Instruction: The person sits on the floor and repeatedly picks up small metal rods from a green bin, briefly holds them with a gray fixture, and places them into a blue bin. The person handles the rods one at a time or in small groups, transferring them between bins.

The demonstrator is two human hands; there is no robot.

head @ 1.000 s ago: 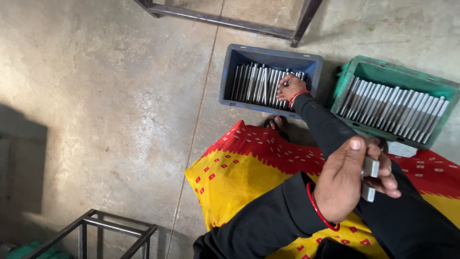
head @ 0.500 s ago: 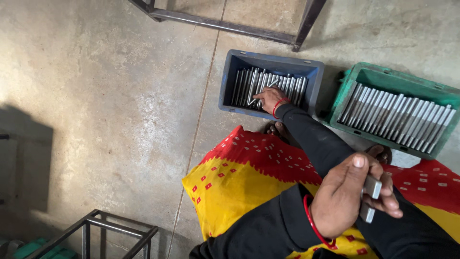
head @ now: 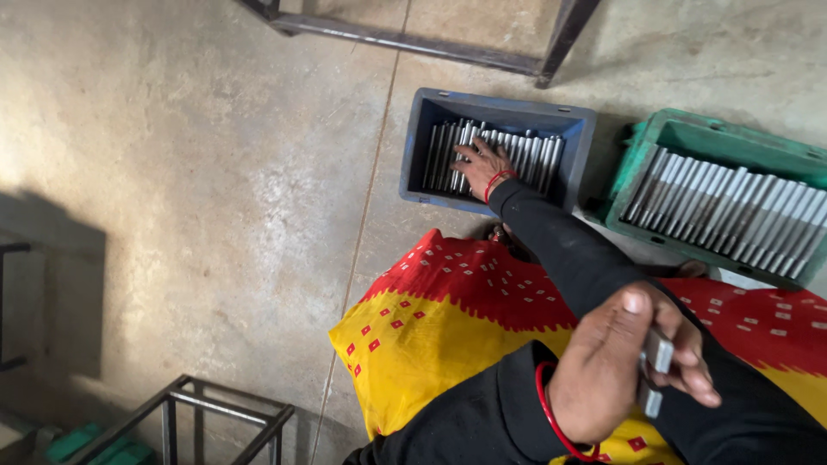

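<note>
Our far hand, the right hand [head: 482,161], reaches across the left arm into the blue crate [head: 413,146] on the concrete floor [head: 198,172]. It lies palm down on the row of metal rods [head: 530,157]; we cannot tell whether its fingers grip one. The rods are slim, silver-grey, smooth cylinders, packed side by side. Our left hand [head: 616,366], near the camera over the red and yellow cloth [head: 431,327], has its fingers closed round a short grey metal piece [head: 655,370], its ends showing. A green crate [head: 672,138] beside the blue one holds thicker rods [head: 732,211].
</note>
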